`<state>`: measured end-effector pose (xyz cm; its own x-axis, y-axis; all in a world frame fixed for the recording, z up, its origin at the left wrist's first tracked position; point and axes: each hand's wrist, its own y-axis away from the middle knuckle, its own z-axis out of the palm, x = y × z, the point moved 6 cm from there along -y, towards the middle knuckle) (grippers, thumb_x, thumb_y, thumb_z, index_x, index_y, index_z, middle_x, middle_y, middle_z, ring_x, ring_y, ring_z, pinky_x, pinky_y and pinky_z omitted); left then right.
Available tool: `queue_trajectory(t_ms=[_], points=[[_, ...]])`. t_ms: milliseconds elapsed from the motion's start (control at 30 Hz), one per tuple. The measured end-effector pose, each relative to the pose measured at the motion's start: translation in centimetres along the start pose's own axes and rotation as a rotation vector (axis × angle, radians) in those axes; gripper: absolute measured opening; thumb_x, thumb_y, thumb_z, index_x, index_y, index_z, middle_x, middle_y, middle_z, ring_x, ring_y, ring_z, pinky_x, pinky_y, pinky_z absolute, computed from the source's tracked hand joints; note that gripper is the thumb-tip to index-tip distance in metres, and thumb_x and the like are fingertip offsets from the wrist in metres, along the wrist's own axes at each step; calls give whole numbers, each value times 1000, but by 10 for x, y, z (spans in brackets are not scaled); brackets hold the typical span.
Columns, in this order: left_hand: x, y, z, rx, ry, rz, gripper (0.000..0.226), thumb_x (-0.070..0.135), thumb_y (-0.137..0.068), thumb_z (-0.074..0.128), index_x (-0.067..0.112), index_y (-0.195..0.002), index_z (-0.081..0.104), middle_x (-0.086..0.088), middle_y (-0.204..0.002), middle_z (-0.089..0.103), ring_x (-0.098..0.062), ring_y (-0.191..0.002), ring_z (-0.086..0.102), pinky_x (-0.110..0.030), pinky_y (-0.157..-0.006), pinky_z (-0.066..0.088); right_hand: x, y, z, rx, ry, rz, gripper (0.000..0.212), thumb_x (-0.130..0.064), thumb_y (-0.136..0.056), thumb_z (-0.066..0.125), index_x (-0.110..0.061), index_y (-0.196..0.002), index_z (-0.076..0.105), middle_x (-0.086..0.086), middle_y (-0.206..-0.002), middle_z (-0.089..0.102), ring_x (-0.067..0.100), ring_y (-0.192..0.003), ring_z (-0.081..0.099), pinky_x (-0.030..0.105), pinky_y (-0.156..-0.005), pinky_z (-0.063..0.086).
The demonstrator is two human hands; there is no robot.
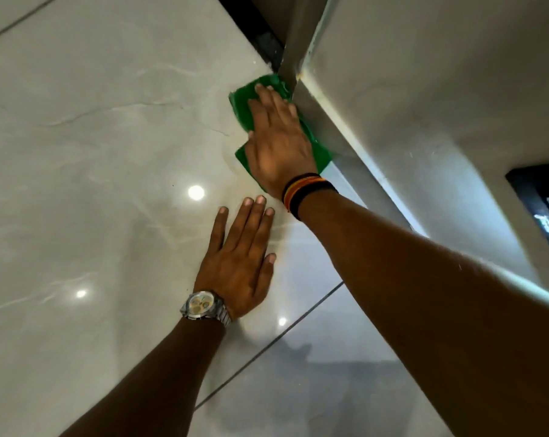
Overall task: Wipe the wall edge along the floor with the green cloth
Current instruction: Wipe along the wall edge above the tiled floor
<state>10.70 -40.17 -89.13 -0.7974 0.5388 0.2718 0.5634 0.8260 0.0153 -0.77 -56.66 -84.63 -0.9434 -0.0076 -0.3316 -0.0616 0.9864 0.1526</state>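
While our right hand (277, 143) lies palm-down on the green cloth (244, 99), its fingers (266, 96) are stretched out flat and close together, pressing the cloth down rather than pinching it. We see the cloth lying on the glossy tiled floor (93, 137), its far side pushed up against the wall edge (317, 108) where floor meets wall, close to the wall's outer corner. Cloth shows past the fingertips and on both sides of the palm. On the right wrist sits a striped wristband (307, 192), black with red and yellow.

Our left hand (240, 263) rests flat on bare floor, just beside the right wrist, nearer us, not touching the cloth; fingers extended, slightly spread, holding nothing. A silver watch (202, 305) is on that wrist. A dark grout line (282, 331) runs across the floor under our arms. The pale wall (424, 74) carries a dark panel (541, 197) at right, details unclear.
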Motion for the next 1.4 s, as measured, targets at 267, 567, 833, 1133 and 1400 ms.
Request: queue_trajectory(t_ms=[267, 567, 833, 1133, 1400], points=[[1, 1, -6, 42, 28, -1, 73, 38, -107, 34, 7, -172, 17, -14, -182, 15, -30, -170, 12, -61, -137, 11, 70, 192, -8, -34, -72, 269, 74, -18, -88, 60, -10, -155, 30, 13, -166, 21, 34, -148, 30, 49, -121, 33], [0, 0, -2, 40, 13, -2, 72, 40, -109, 28, 8, -172, 19, -14, -182, 17, -28, -170, 12, -60, -137, 10, 29, 73, 2, 60, -47, 150, 63, -24, -98, 45, -6, -157, 30, 16, -166, 24, 32, -152, 26, 50, -127, 16], [2, 0, -3, 32, 14, -5, 74, 39, -107, 31, 9, -173, 16, -13, -183, 14, -27, -171, 10, -60, -137, 10, 45, 97, 2, 118, 46, -8, 58, -10, -99, 57, -10, -154, 37, 10, -165, 29, 28, -153, 27, 44, -126, 19], [2, -1, -7, 43, 28, -8, 73, 38, -107, 34, 8, -172, 19, -14, -182, 16, -28, -170, 13, -62, -136, 14, 49, 86, 5, 68, 16, 1, 59, -12, -97, 57, -11, -153, 37, 11, -166, 26, 29, -153, 26, 47, -126, 16], [4, -3, -12, 53, 5, 7, 72, 37, -107, 33, 6, -171, 22, -15, -181, 19, -29, -170, 13, -58, -138, 7, 66, 138, 5, 171, 17, 128, 71, -3, -89, 64, -12, -153, 36, 11, -162, 35, 27, -150, 33, 38, -123, 13]])
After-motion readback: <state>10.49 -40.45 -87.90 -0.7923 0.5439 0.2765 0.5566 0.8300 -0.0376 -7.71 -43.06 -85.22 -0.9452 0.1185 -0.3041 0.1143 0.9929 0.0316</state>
